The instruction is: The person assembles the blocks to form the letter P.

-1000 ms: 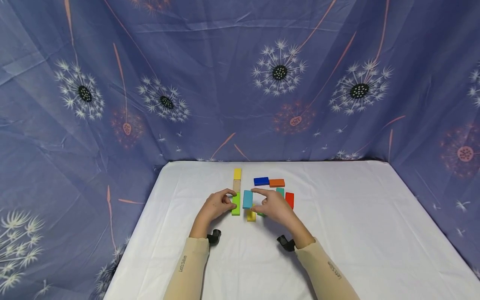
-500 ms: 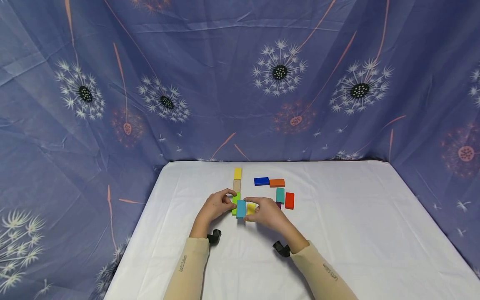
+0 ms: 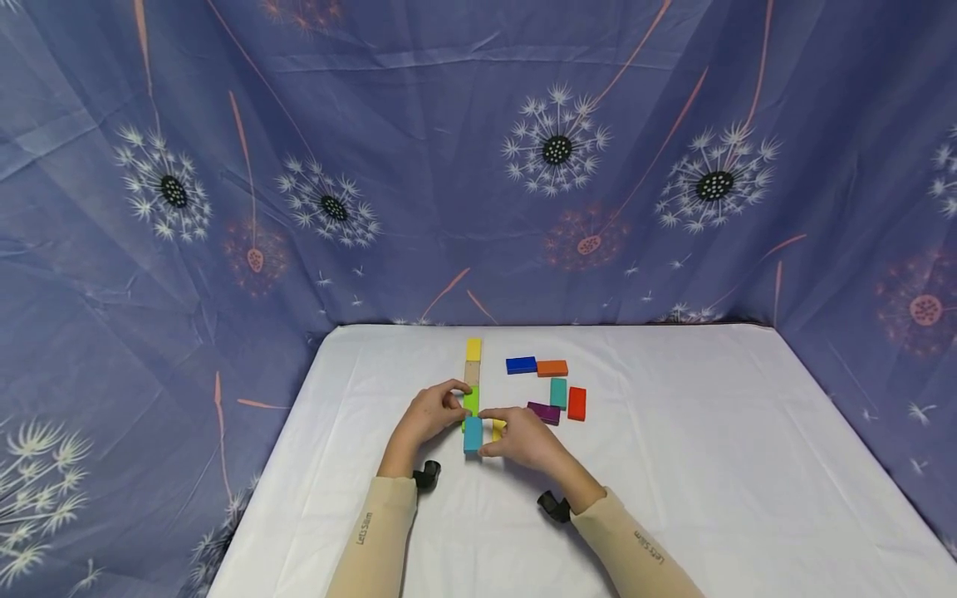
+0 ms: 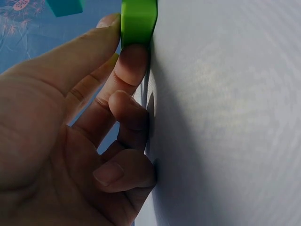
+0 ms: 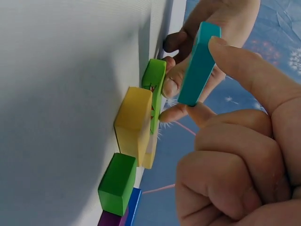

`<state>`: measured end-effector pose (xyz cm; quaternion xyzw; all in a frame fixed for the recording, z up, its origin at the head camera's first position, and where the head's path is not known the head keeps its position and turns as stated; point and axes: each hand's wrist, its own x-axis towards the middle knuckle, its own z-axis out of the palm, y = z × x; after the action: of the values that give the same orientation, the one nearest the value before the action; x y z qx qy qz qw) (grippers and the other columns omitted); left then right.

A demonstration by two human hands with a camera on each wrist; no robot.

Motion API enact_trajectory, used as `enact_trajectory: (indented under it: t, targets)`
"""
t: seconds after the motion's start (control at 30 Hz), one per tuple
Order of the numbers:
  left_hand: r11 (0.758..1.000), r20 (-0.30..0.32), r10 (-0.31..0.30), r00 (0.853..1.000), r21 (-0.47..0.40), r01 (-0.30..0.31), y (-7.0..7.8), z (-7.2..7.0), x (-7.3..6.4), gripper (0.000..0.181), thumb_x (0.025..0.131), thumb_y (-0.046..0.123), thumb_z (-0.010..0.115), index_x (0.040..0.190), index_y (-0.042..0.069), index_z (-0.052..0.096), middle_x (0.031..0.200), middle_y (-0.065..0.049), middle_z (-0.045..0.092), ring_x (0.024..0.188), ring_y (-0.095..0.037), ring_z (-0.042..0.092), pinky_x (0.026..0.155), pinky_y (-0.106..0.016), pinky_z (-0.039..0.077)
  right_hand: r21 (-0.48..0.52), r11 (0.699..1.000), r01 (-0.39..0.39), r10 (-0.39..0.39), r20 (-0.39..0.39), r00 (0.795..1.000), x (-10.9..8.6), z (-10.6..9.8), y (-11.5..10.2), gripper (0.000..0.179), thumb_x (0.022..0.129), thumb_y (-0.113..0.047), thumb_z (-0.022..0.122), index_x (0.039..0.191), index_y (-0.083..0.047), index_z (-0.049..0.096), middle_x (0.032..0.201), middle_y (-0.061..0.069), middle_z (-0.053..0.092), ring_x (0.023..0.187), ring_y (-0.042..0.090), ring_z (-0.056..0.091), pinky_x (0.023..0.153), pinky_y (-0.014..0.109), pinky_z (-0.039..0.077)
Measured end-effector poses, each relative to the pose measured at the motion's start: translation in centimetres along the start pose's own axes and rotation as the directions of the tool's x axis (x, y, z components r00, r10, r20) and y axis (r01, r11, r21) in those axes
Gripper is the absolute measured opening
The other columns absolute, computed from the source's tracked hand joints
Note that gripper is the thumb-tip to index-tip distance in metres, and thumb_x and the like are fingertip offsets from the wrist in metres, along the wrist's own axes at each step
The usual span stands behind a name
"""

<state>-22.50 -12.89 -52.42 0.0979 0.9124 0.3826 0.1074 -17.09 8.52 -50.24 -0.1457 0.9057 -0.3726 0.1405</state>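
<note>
A light-green block (image 3: 471, 400) lies in a line with a bare wood block (image 3: 472, 373) and a yellow block (image 3: 474, 349). My left hand (image 3: 432, 413) holds the light-green block from its left side with thumb and fingertips; in the left wrist view the green block (image 4: 138, 21) meets the thumb, and the other fingers are curled. My right hand (image 3: 523, 438) pinches a light-blue block (image 3: 473, 436) between thumb and index finger. In the right wrist view this blue block (image 5: 200, 66) is tilted and raised above the table, near the left thumb.
Right of the line, partly behind my right hand, lies another yellow block (image 3: 498, 429). Beyond are purple (image 3: 544, 413), red (image 3: 577, 404), teal (image 3: 558, 394), orange (image 3: 552, 368) and dark-blue (image 3: 521, 365) blocks. A green block (image 5: 116, 183) shows in the right wrist view.
My right hand has carried the light-blue block left and toward me, to the near end of the light-green block. The purple block has come into sight. My left hand has stayed in place.
</note>
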Motion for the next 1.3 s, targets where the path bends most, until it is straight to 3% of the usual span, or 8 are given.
enact_trajectory:
  t: [0.57,0.7,0.97,1.3]
  targets:
    - [1.0,-0.006,0.009,1.0,-0.003,-0.009,0.1,0.0,0.0,0.036,0.094,0.024,0.082,0.128,0.021,0.071,0.083,0.006,0.07,0.072,-0.012,0.058,0.08,-0.034,0.047,-0.08,0.997,0.003,0.0,0.033,0.999,-0.1,1.1,0.0,0.057,0.082,-0.029,0.092,0.134,-0.014,0.074,0.064,-0.005,0.038,0.068,0.014,0.042,0.058,0.027,0.029]
    - [1.0,-0.008,0.007,1.0,0.0,-0.007,-0.1,0.0,0.1,0.036,0.093,0.024,0.082,0.128,0.022,0.071,0.083,0.006,0.071,0.072,-0.012,0.058,0.08,-0.034,0.047,-0.097,0.995,-0.003,0.005,0.018,1.0,-0.1,1.4,-0.1,0.058,0.081,-0.029,0.093,0.134,-0.014,0.075,0.062,-0.004,0.038,0.069,0.016,0.043,0.058,0.027,0.03]
    - [1.0,-0.007,0.006,1.0,0.0,-0.006,-0.1,0.1,0.2,0.037,0.093,0.023,0.083,0.127,0.021,0.072,0.082,0.005,0.07,0.071,-0.012,0.058,0.079,-0.033,0.047,-0.121,0.993,-0.018,0.015,-0.025,1.0,0.0,2.2,-0.1,0.06,0.078,-0.028,0.095,0.132,-0.012,0.073,0.072,-0.003,0.055,0.074,0.016,0.051,0.063,0.029,0.041]
    - [1.0,-0.008,0.012,1.0,0.001,-0.012,-0.1,0.1,0.1,0.037,0.092,0.023,0.083,0.128,0.02,0.072,0.083,0.005,0.071,0.071,-0.012,0.058,0.077,-0.032,0.046,-0.135,0.99,-0.032,0.028,-0.034,0.999,0.1,2.5,0.0,0.063,0.077,-0.027,0.097,0.132,-0.014,0.07,0.073,-0.002,0.052,0.073,0.016,0.049,0.063,0.03,0.039]
